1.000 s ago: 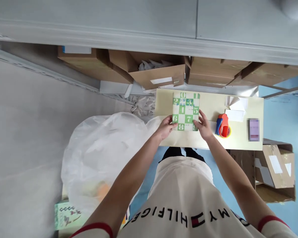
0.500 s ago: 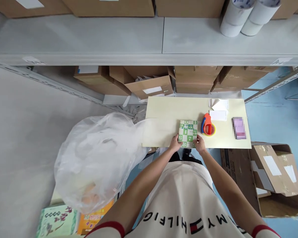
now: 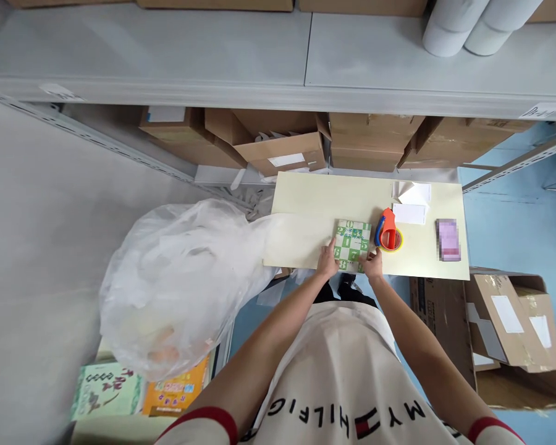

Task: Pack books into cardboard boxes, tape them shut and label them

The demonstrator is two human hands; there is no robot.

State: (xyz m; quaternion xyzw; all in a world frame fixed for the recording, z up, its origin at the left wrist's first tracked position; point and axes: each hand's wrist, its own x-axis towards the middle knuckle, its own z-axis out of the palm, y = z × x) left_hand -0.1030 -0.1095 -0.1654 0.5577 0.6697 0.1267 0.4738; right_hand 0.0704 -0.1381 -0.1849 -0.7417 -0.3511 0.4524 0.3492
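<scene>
A square green-and-white checkered book [image 3: 352, 244] with printed numbers lies at the front edge of the pale table [image 3: 315, 194]. My left hand [image 3: 328, 259] is closed along its left edge, thumb against the side. At the lower right corner, my right hand [image 3: 373, 264] has its thumb on the book, with a finger pointing up beside the edge; the undersides of both grips are hidden. Just right of the book sits a red and blue tape dispenser [image 3: 388, 230] with a yellow-rimmed roll.
White paper slips [image 3: 410, 213] and a blurred purple pack [image 3: 448, 240] lie on the table's right side. A big clear plastic bag [image 3: 180, 278] bulges at left above books [image 3: 106, 389]. Cartons [image 3: 500, 321] stand low at right. A grey shelf [image 3: 189, 55] spans the top.
My right hand has shifted slightly at the book's lower right corner, its finger now raised away from the edge. The left hand sits a little higher along the left side. The view has tilted slightly.
</scene>
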